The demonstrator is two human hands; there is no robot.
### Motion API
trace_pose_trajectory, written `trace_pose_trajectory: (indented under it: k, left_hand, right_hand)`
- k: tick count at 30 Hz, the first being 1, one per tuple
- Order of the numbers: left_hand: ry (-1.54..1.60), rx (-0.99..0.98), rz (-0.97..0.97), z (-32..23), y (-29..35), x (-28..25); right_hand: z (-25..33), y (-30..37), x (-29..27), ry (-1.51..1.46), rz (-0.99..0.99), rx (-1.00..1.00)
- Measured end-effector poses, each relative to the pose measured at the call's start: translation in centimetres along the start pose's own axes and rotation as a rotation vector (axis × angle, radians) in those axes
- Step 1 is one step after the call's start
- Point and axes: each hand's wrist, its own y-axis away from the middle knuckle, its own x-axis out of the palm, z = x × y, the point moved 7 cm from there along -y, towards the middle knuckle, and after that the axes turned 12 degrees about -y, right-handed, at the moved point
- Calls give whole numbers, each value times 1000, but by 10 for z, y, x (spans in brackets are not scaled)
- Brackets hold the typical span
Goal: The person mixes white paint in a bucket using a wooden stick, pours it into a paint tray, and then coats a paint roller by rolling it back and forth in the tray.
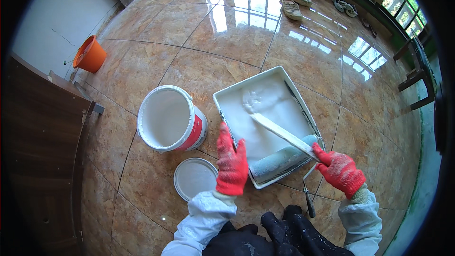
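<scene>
Tiled floor (pixel 123 85), bucket (pixel 163 114) (red label (pixel 193 133) unreadable), left fingers (pixel 224 140) spread, right fingers (pixel 322 154) pinching stick (pixel 279 132)

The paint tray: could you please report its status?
Right hand gripping white stick, tip in white paint. Left hand open beside left edge of tray. Roller across tray's near end.

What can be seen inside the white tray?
White liquid, a roller across the near end, and the end of a white stick held by the right hand. The bottom of the tray under the liquid is covered and cannot be seen.
</scene>
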Motion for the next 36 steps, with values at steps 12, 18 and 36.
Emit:
trace_pose_trajectory:
  k: [12, 18, 36]
  left_hand:
    - [-326, -160, 250, 46, -15, 33]
    - [-391, -70, 144, 57, -11, 31]
    - [89, -437, 68, 67, -8, 23]
  right_hand:
    - [-50, -23, -13, 36, -189, 6]
    - [-39, -26, -2, -718, 140, 323]
    - [-28, -27, 8, -1074, 316, 315]
